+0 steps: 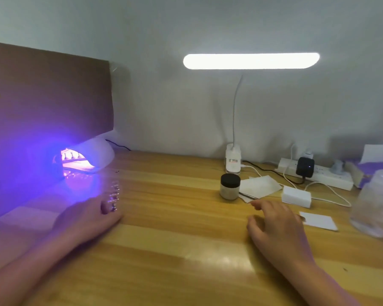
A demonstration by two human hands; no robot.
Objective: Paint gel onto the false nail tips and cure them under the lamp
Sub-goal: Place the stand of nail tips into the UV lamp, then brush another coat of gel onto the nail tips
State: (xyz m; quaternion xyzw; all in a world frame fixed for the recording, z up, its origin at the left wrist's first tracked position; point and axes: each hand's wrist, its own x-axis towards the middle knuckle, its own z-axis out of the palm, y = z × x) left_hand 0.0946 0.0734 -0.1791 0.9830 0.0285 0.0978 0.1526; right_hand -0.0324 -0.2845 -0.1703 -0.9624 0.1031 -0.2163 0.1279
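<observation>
Glow from a white domed curing lamp floods the left of the head view with violet. The lamp sits at the far left of the light wooden table, in front of a brown cardboard sheet. Inside its mouth a few small upright pieces stand in a row, too small to make out.

Just in front of the lamp, the left hand lies low on the table. It pinches the near end of a row of glossy false nail tips, which points towards the lamp. Blur hides how the fingers lie.

The right hand is over the table to the right, fingers loosely spread and holding nothing. Whether it touches the wood cannot be told.

Just beyond its fingertips a thin metal tool lies on crumpled white wipes. A small round jar with a black lid stands just left of them. A white rectangular block and a flat white card lie to the right of the hand.

Along the wall stand a white clip-on desk light, its bar lit, and a white power strip with a black adapter plugged in. A blurred clear plastic container sits at the right edge.
</observation>
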